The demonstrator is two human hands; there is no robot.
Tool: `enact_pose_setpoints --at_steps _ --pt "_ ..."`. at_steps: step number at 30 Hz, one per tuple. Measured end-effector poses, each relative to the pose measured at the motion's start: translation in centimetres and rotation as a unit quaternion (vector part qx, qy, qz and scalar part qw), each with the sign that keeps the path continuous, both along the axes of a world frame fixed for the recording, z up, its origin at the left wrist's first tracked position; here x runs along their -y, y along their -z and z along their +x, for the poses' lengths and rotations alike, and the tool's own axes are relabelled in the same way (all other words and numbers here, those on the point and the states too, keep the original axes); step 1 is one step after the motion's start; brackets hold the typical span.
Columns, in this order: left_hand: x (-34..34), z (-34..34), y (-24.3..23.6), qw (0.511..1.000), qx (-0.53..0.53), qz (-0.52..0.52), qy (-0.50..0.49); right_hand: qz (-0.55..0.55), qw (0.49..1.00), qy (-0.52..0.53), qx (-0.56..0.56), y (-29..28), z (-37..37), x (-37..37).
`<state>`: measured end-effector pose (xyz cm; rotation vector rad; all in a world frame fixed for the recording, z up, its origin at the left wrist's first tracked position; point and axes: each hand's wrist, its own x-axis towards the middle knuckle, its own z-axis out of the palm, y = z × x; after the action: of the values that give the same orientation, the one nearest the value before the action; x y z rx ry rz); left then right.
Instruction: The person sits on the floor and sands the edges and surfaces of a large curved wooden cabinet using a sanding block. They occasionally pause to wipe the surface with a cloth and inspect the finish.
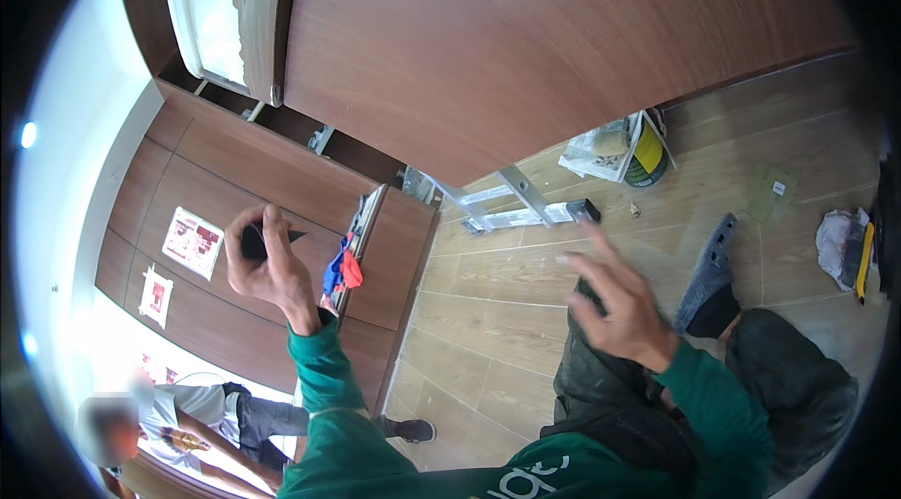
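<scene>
My left hand (267,266), raised in front of the wood-panelled wall, is closed round a black sheet (253,242). The sheet looks curled, and a pointed corner sticks out past the fingers; its material cannot be made out. My right hand (615,307) hovers over my leg, fingers spread and slightly smeared by motion, with nothing in it. It is apart from the large brown wood panel (526,39), which stands in front of me.
A metal stepladder (511,203) stands beyond my right hand. Near it is a green-yellow bucket (648,156). At right lie a white cloth (838,241) and a yellow-handled tool (865,260). Blue and red cloths (345,269) hang by a ledge. Another person (211,424) is at lower left.
</scene>
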<state>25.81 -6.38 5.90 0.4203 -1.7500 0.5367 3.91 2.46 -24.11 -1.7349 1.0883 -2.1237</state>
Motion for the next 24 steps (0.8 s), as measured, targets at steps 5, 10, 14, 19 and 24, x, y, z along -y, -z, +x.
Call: enact_pose_setpoints --at_steps 5,10,14,19,24 --pt "-2.2 -4.5 -4.8 0.997 0.04 0.06 0.034 0.127 0.989 0.064 0.035 7.5 -5.6 -1.8" --pt "-3.1 -7.8 -7.0 0.995 0.074 0.066 0.016 0.173 0.975 0.097 0.095 14.3 -9.1 -3.6" --pt "-3.2 -9.0 -7.1 0.993 0.085 0.083 0.013 0.191 0.968 0.11 0.12 17.8 -10.2 -3.3" --pt "-3.3 -9.6 -7.4 0.986 0.093 0.08 -0.117 0.19 0.968 0.129 0.103 19.1 -10.4 -3.0" --pt "-3.2 -9.1 -8.7 0.976 0.103 0.102 -0.161 0.193 0.964 0.128 0.128 19.7 -10.1 -2.9"
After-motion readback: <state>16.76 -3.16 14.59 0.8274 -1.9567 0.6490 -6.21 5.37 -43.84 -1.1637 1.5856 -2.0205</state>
